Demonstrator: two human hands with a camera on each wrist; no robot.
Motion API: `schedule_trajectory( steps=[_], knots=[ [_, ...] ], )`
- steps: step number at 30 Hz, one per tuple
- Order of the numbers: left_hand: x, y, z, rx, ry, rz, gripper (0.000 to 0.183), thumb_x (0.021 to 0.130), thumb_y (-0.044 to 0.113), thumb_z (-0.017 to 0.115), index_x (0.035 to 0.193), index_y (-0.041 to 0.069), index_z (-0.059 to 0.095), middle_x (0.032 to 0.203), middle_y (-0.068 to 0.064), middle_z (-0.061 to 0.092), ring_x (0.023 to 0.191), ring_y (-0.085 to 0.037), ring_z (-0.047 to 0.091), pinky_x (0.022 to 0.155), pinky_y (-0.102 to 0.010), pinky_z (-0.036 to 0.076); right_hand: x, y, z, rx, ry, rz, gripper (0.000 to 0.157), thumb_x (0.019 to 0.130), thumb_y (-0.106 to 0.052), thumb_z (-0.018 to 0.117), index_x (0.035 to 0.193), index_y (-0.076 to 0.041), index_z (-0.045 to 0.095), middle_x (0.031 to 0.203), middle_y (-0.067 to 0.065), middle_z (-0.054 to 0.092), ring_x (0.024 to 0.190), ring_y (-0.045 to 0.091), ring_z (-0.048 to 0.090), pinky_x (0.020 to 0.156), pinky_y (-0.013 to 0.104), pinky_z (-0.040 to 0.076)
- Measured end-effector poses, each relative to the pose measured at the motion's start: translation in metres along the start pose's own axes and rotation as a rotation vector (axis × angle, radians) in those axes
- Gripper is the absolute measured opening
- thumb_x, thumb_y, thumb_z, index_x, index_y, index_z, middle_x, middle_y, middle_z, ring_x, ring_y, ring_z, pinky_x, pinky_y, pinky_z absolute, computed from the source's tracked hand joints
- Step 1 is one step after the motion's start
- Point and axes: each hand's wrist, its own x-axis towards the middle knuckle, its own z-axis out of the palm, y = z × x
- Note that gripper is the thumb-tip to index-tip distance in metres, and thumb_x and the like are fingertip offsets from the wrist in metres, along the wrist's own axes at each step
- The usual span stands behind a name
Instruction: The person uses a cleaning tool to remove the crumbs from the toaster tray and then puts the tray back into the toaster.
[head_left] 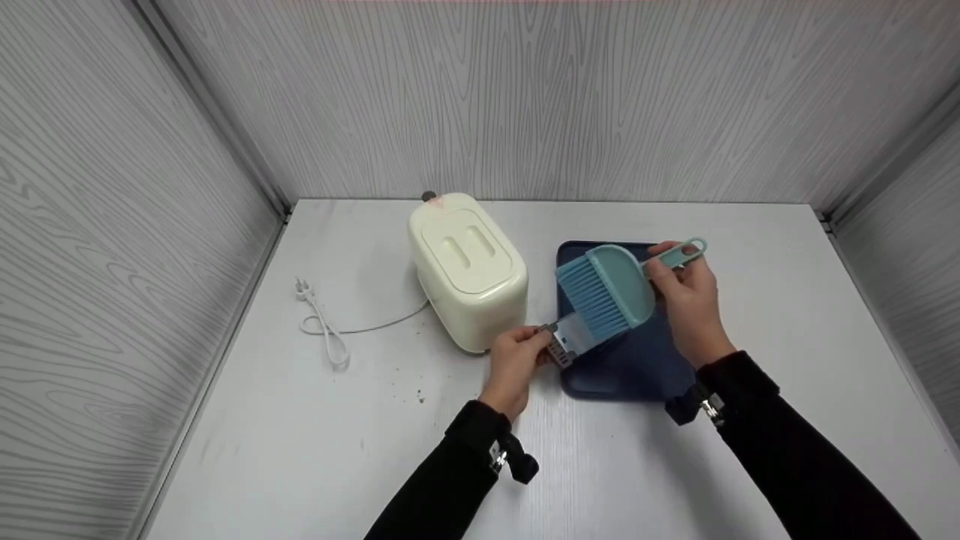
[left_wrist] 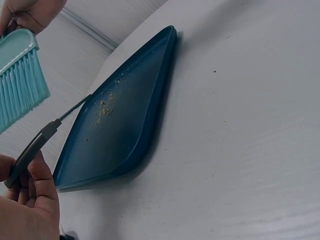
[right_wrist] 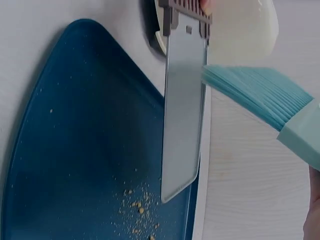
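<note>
My left hand (head_left: 512,371) pinches the grey end of a flat metal crumb tray (right_wrist: 184,110), which is held tilted over a dark blue tray (head_left: 622,379). In my right hand (head_left: 691,304) is the handle of a light teal brush (head_left: 621,283). Its bristles hang over the crumb tray in the head view; in the right wrist view their tips are at the metal plate, and I cannot tell whether they touch. Crumbs (left_wrist: 104,109) lie scattered inside the blue tray. A cream toaster (head_left: 472,262) stands just left of the blue tray, near my left hand.
A thin cord runs left from the toaster to a white plug (head_left: 304,290) on the white table (head_left: 285,450). Some loose crumbs (head_left: 421,400) are on the table in front of the toaster. Grey wood-patterned panels (head_left: 525,97) enclose the back and sides.
</note>
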Motion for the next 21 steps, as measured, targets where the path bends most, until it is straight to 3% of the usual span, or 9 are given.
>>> schedule_trajectory(
  steps=[10, 15, 21],
  knots=[
    [-0.001, 0.001, 0.0, 0.0, -0.005, -0.004, 0.018, 0.093, 0.003, 0.067, 0.105, -0.011, 0.069, 0.097, -0.013, 0.066, 0.082, -0.018, 0.064, 0.074, -0.028, 0.057, -0.005, 0.003, 0.012, -0.057, -0.08, 0.02, 0.038, 0.106, -0.033, 0.058, 0.13, -0.004, 0.049, 0.088, 0.003, 0.059, 0.077, 0.014, 0.054, 0.066, 0.027, 0.049],
    [0.0, 0.0, 0.001, -0.017, -0.014, 0.007, 0.021, 0.093, 0.002, 0.066, 0.108, -0.014, 0.067, 0.097, -0.014, 0.067, 0.081, -0.018, 0.065, 0.073, -0.027, 0.057, -0.006, 0.006, 0.014, -0.016, -0.098, 0.043, 0.037, 0.106, -0.032, 0.059, 0.129, -0.005, 0.049, 0.083, 0.002, 0.05, 0.072, 0.013, 0.047, 0.062, 0.026, 0.044],
    [-0.003, 0.001, -0.001, -0.024, -0.041, 0.023, 0.018, 0.093, 0.001, 0.065, 0.106, -0.01, 0.07, 0.095, -0.014, 0.069, 0.077, -0.018, 0.066, 0.072, -0.029, 0.057, -0.007, 0.011, 0.018, 0.026, -0.119, 0.063, 0.036, 0.106, -0.03, 0.059, 0.128, -0.003, 0.048, 0.088, 0.003, 0.056, 0.074, 0.013, 0.051, 0.064, 0.026, 0.049]
  ],
)
